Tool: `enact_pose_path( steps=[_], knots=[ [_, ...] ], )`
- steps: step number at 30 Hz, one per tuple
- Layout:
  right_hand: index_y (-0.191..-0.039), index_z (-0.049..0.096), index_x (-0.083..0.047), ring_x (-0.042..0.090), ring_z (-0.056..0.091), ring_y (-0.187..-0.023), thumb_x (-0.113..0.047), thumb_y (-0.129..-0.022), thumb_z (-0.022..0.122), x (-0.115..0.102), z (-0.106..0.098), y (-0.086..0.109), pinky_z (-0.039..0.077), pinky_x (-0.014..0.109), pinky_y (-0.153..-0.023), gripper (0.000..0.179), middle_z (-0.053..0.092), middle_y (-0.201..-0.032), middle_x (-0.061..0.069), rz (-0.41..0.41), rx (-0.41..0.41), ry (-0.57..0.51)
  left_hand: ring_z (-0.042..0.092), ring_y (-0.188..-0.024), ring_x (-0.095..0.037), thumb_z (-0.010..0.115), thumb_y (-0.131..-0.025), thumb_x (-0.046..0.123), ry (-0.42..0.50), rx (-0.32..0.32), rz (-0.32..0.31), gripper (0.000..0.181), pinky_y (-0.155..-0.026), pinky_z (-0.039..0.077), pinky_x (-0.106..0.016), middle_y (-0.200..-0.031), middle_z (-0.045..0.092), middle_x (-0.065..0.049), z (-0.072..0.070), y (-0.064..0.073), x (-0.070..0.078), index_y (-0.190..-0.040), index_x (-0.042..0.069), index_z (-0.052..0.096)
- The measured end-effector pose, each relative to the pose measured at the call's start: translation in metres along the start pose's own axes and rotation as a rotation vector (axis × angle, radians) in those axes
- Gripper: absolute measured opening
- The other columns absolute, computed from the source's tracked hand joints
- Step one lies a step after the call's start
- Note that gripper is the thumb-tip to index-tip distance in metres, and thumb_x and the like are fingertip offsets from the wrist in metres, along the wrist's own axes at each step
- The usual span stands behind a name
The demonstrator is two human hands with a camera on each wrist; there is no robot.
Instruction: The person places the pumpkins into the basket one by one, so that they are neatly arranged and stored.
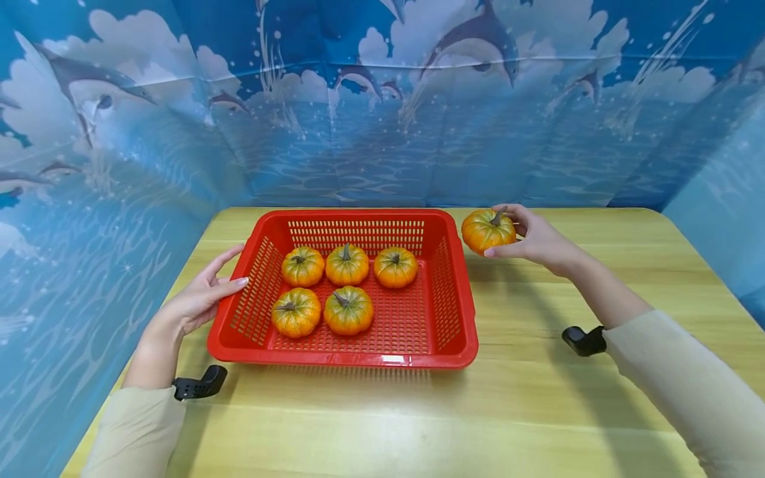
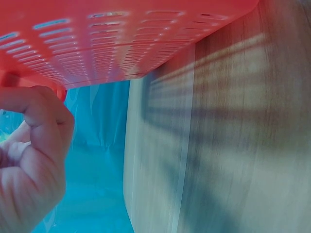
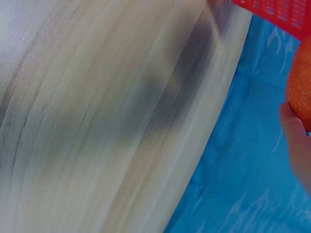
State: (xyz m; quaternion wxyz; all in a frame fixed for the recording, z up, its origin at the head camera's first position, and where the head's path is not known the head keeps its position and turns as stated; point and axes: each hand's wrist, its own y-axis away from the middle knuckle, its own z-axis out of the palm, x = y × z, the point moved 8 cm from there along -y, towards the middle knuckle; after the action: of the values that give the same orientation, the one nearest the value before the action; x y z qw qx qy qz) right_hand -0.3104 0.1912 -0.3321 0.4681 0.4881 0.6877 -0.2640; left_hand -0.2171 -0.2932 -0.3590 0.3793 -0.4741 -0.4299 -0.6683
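A red plastic basket (image 1: 343,359) stands on the table with several small orange pumpkins (image 1: 349,311) in it, in a back row and a front row. My left hand (image 1: 200,295) grips the basket's left rim, thumb over the edge; in the left wrist view the left hand (image 2: 36,141) shows curled fingers by the basket wall (image 2: 112,46). Just beyond the basket's right rim, my right hand (image 1: 532,242) holds another pumpkin (image 1: 485,232) above the table, its stem up. Only part of this pumpkin (image 3: 300,92) and of the right hand (image 3: 297,145) appears in the right wrist view.
The light wooden table (image 1: 418,425) runs under everything. A blue curtain printed with dolphins (image 1: 382,146) hangs behind it and along both sides. Black wrist devices (image 1: 200,384) sit at both sleeves.
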Motion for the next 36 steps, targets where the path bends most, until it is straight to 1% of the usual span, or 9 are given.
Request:
enact_pose_path(
  steps=[7, 12, 19, 22, 28, 32, 36],
  knots=[
    [-0.14, 0.03, -0.008, 0.024, 0.043, -0.113, -0.004, -0.079, 0.072, -0.018, 0.006, 0.007, 0.052, 0.023, -0.077, 0.074, 0.037, -0.13, 0.011, -0.052, -0.035, -0.027, 0.066, -0.091, -0.022, 0.046, -0.097, 0.001, -0.01, 0.007, -0.008, 0.072, -0.076, 0.055, -0.039, -0.106, 0.063, -0.006, 0.0, 0.0, 0.001, -0.15, 0.023, 0.004],
    [-0.139, 0.033, -0.009, 0.023, 0.044, -0.112, -0.004, -0.078, 0.074, -0.03, 0.011, 0.007, 0.051, 0.023, -0.08, 0.073, 0.04, -0.127, 0.01, -0.086, -0.052, -0.024, 0.066, -0.091, -0.022, 0.045, -0.097, 0.001, -0.015, 0.012, -0.005, 0.071, -0.076, 0.055, -0.039, -0.107, 0.063, -0.006, 0.0, 0.0, 0.002, -0.151, 0.023, 0.004],
    [-0.138, 0.035, -0.011, 0.023, 0.044, -0.116, -0.006, -0.076, 0.076, -0.041, 0.026, 0.005, 0.049, 0.022, -0.085, 0.074, 0.042, -0.125, 0.009, -0.112, -0.101, -0.008, 0.066, -0.091, -0.022, 0.047, -0.096, 0.002, -0.029, 0.025, -0.013, 0.072, -0.076, 0.055, -0.039, -0.107, 0.063, -0.005, -0.002, 0.0, 0.0, -0.15, 0.023, 0.005],
    [-0.138, 0.035, -0.011, 0.023, 0.044, -0.115, -0.006, -0.076, 0.076, -0.046, 0.033, 0.004, 0.049, 0.022, -0.085, 0.074, 0.042, -0.123, 0.01, -0.128, -0.127, -0.014, 0.066, -0.092, -0.022, 0.047, -0.096, 0.002, -0.022, 0.018, -0.008, 0.072, -0.076, 0.055, -0.039, -0.107, 0.063, -0.005, -0.001, 0.0, 0.0, -0.15, 0.023, 0.004],
    [-0.139, 0.034, -0.011, 0.024, 0.046, -0.114, -0.005, -0.077, 0.075, -0.053, 0.05, 0.0, 0.049, 0.027, -0.086, 0.074, 0.041, -0.121, 0.012, -0.141, -0.182, -0.067, 0.066, -0.092, -0.022, 0.046, -0.097, 0.002, -0.012, 0.005, -0.003, 0.071, -0.076, 0.055, -0.04, -0.108, 0.063, -0.006, -0.001, 0.0, 0.0, -0.15, 0.023, 0.004],
    [-0.14, 0.032, -0.01, 0.025, 0.045, -0.116, -0.009, -0.077, 0.075, -0.059, 0.065, -0.004, 0.048, 0.029, -0.089, 0.076, 0.041, -0.125, 0.013, -0.154, -0.243, -0.087, 0.066, -0.093, -0.023, 0.045, -0.097, 0.001, -0.002, -0.002, -0.003, 0.072, -0.077, 0.054, -0.04, -0.109, 0.062, -0.006, -0.001, 0.0, -0.001, -0.15, 0.023, 0.004],
    [-0.139, 0.032, -0.012, 0.026, 0.045, -0.114, -0.01, -0.075, 0.077, -0.066, 0.079, -0.005, 0.048, 0.032, -0.089, 0.078, 0.041, -0.124, 0.013, -0.168, -0.303, -0.085, 0.066, -0.093, -0.023, 0.045, -0.097, 0.0, 0.006, -0.004, -0.002, 0.072, -0.077, 0.054, -0.04, -0.108, 0.063, -0.007, -0.001, 0.0, -0.001, -0.15, 0.023, 0.004]
  ],
)
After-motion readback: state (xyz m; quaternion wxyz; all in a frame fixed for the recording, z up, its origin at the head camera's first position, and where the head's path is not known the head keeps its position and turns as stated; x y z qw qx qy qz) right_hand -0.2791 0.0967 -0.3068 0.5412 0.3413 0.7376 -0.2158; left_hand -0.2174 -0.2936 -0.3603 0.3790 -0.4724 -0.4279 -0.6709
